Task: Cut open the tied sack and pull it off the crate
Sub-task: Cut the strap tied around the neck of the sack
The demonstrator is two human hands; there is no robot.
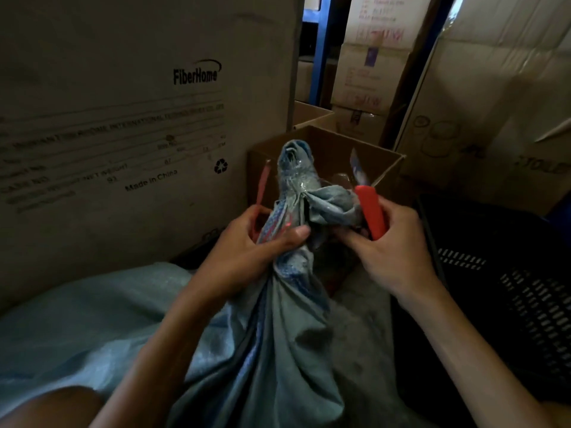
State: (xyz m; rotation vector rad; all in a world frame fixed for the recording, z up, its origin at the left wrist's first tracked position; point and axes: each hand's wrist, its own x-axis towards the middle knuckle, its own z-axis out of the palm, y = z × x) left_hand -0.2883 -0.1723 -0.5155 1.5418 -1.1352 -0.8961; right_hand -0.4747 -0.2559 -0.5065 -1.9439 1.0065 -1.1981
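1. Red plastic fills my right hand [392, 239]: my fingers are closed round the handle of a red-handled cutter [370, 211], whose short blade points up and away from me, just right of the sack's bunched neck.
2. My left hand [247, 245] is clenched round the neck of the blue-grey woven sack [272, 335], thumb laid across the gathered cloth, just below the knot.
3. Above my left fist the tied top of the sack [296, 171] stands up in a twisted, shiny tuft, with a crumpled fold of it flopping toward the cutter.
4. A pink tie strip [262, 186] runs up from my left hand, beside the tuft; I cannot tell whether it is cut through.
5. From my grip the sack spreads down and toward me in long folds, covering my lap and the bulk under it; the crate inside is hidden by the cloth.
6. Just behind the knot stands a small open cardboard box [386, 162], its flaps up.
7. On my left a large carton printed "FiberHome" [123, 103] rises like a wall, close against the sack.
8. On my right lies a black slotted plastic crate [509, 288], near my right forearm.
9. Farther back, more stacked cartons [370, 72] and a blue shelf upright [321, 47] show in dim light.
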